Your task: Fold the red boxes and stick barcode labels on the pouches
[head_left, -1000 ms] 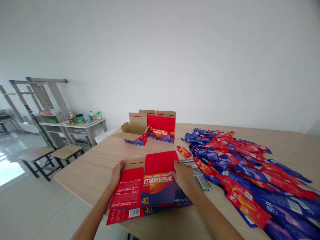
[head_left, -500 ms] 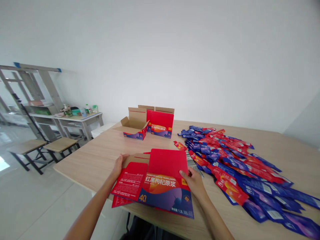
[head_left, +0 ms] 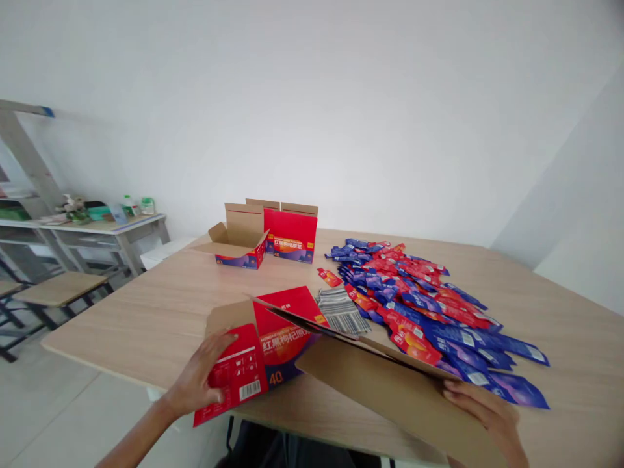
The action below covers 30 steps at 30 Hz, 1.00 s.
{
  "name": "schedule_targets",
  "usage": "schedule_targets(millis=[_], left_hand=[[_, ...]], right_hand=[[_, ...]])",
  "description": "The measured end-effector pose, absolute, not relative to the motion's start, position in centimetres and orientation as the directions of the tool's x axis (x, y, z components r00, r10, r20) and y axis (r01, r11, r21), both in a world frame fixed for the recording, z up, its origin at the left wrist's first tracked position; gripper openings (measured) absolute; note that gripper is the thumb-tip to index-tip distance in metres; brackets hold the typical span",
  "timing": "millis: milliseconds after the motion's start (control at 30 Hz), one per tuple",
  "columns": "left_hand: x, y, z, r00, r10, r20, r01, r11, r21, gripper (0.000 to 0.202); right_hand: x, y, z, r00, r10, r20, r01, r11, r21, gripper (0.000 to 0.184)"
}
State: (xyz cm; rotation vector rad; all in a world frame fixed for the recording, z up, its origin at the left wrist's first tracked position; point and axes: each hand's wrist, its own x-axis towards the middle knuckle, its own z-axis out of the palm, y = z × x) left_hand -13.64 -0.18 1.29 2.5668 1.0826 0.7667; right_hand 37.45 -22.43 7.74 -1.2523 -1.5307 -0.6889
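Observation:
My right hand grips the edge of a flat carton blank, lifted and turned so its brown inner side faces me. My left hand rests, fingers spread, on the stack of flat red-and-blue cartons that lies at the near edge of the wooden table. The lifted blank hides part of the stack's right side.
A big heap of red and blue sachets covers the table's right half, with a striped grey bundle beside the stack. Folded open boxes stand at the far side. A side table with bottles and stools stand at left.
My right hand has lifted the top carton off the stack and swung it to the right, brown side up. My left hand moved down onto the stack. The view shifted right.

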Motion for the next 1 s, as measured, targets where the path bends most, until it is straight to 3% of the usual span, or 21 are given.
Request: schedule_targets(millis=[100, 233, 433, 567, 667, 767, 867, 933, 1000], left_hand=[[-12.6, -2.6, 2.9, 0.726, 0.683, 0.081, 0.652, -0.721, 0.234, 0.109], [-9.7, -4.4, 5.1, 0.651, 0.751, -0.11, 0.759, -0.641, 0.117, 0.118], [-7.9, -1.8, 5.8, 0.583, 0.809, -0.071, 0.812, -0.581, 0.047, 0.082], [-8.2, -0.8, 4.1, 0.549, 0.82, 0.163, 0.823, -0.564, 0.069, 0.064], [-6.8, -2.5, 2.0, 0.527, 0.758, 0.384, 0.748, -0.628, 0.214, 0.074], [-3.6, -4.6, -0.1, 0.414, 0.769, 0.487, 0.591, -0.634, 0.498, 0.106], [0.1, -5.4, -1.7, 0.316, 0.84, 0.44, 0.261, -0.523, 0.811, 0.108], [2.0, -5.2, -2.6, 0.244, 0.891, 0.382, 0.068, -0.409, 0.91, 0.101], [3.2, -5.0, -3.5, 0.157, 0.929, 0.336, -0.016, -0.337, 0.941, 0.096]], right_hand=[[36.8, -24.7, 6.6, 0.106, 0.412, 0.905, 0.942, 0.251, -0.224, 0.018], [34.3, -26.1, 7.2, 0.195, 0.459, 0.867, 0.916, 0.231, -0.329, 0.016], [33.8, -27.5, 8.4, 0.194, 0.468, 0.862, 0.907, 0.249, -0.34, 0.021], [34.0, -28.9, 8.2, 0.232, 0.506, 0.831, 0.89, 0.235, -0.392, 0.024], [33.8, -29.8, 7.8, 0.3, 0.511, 0.806, 0.86, 0.221, -0.46, 0.022], [33.8, -30.3, 7.4, 0.338, 0.516, 0.787, 0.822, 0.246, -0.514, 0.023], [34.2, -30.6, 7.1, 0.306, 0.534, 0.788, 0.822, 0.27, -0.501, 0.02], [34.9, -30.8, 7.1, 0.289, 0.522, 0.802, 0.843, 0.259, -0.472, 0.017], [35.8, -31.3, 7.3, 0.251, 0.524, 0.814, 0.87, 0.246, -0.427, 0.018]])
